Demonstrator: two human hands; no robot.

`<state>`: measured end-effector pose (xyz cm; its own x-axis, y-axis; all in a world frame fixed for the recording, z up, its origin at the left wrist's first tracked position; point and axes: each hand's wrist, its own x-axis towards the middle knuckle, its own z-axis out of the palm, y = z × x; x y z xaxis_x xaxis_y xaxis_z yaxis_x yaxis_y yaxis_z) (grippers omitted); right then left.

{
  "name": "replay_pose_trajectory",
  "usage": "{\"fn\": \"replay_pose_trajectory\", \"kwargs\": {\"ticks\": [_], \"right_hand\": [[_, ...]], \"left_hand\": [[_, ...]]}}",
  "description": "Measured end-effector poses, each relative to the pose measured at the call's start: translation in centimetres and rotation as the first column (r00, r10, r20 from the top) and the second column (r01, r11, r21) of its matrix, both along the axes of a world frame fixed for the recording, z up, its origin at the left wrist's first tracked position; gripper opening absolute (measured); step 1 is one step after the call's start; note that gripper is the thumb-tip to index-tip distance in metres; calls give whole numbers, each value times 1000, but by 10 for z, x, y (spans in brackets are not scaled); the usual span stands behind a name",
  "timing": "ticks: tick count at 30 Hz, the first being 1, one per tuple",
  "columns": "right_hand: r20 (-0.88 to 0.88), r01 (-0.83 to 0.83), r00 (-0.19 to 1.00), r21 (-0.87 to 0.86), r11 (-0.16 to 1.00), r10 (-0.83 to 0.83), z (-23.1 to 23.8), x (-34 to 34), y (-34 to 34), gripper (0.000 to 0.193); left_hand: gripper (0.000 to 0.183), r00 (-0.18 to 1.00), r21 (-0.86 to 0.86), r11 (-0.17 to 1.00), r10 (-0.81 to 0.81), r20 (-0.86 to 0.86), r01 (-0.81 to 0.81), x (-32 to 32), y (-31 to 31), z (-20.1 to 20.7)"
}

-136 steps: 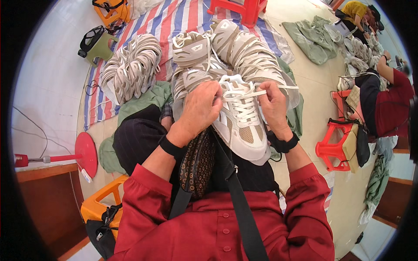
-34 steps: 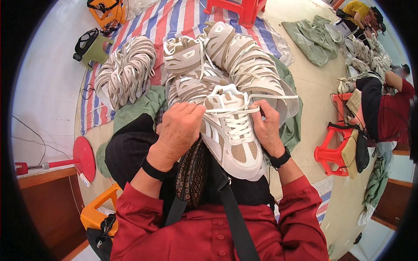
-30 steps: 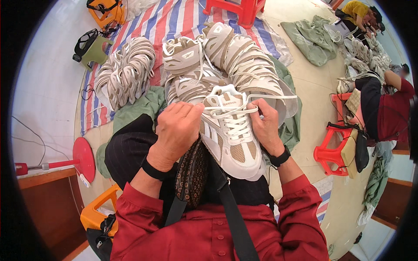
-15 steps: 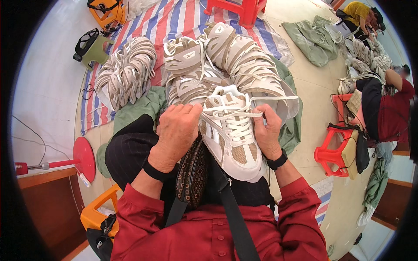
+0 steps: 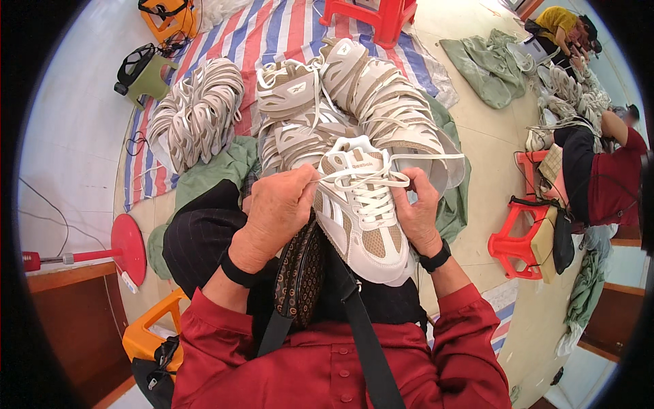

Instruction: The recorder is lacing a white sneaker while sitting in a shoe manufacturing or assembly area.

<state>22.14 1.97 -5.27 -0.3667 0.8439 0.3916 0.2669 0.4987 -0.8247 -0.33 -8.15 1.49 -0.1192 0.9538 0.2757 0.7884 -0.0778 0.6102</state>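
Observation:
A white and beige sneaker upper (image 5: 373, 235) rests on my lap, toe toward me, with a cream shoelace (image 5: 371, 202) threaded criss-cross up its front. My left hand (image 5: 278, 213) is closed, thumb and fingers pinching a lace end beside the collar. On the other side, my right hand (image 5: 418, 213) pinches a looped part of the lace between thumb and forefinger. Loose lace crosses over the tongue between both hands, and one free end stretches out to the right. Nested uppers (image 5: 388, 102) lie in rows just beyond the one on my lap.
Another bundle of uppers (image 5: 197, 112) sits at the left on a striped sheet (image 5: 286, 31). Red stools (image 5: 521, 238) stand at right and far; green cloth (image 5: 487, 68) lies on the floor. Two people work at the right. A patterned bag (image 5: 300, 276) hangs against my lap.
My left hand has turned slightly, its fingertips now showing the pinched lace. The lace over the tongue has shifted a little, while the upper and right hand stay nearly in place.

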Motion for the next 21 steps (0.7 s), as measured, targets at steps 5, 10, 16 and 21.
{"fn": "replay_pose_trajectory", "kwargs": {"ticks": [5, 10, 16, 21], "right_hand": [[12, -13, 1000, -41, 999, 14, 6, -3, 1, 12], [42, -26, 999, -5, 1000, 26, 10, -8, 10, 8], [-2, 8, 1000, -98, 995, -8, 1, -7, 10, 7], [-89, -21, 996, -318, 948, -8, 10, -6, 3, 8]], "left_hand": [[7, 957, -214, 976, 21, 291, 43, -4, -3, 8], [8, 881, -322, 937, 37, 471, 133, -10, -2, 13], [8, 879, -335, 930, 31, 476, 148, -10, -3, 15], [17, 992, -245, 962, -111, 63, 123, -9, -6, -2]]}}
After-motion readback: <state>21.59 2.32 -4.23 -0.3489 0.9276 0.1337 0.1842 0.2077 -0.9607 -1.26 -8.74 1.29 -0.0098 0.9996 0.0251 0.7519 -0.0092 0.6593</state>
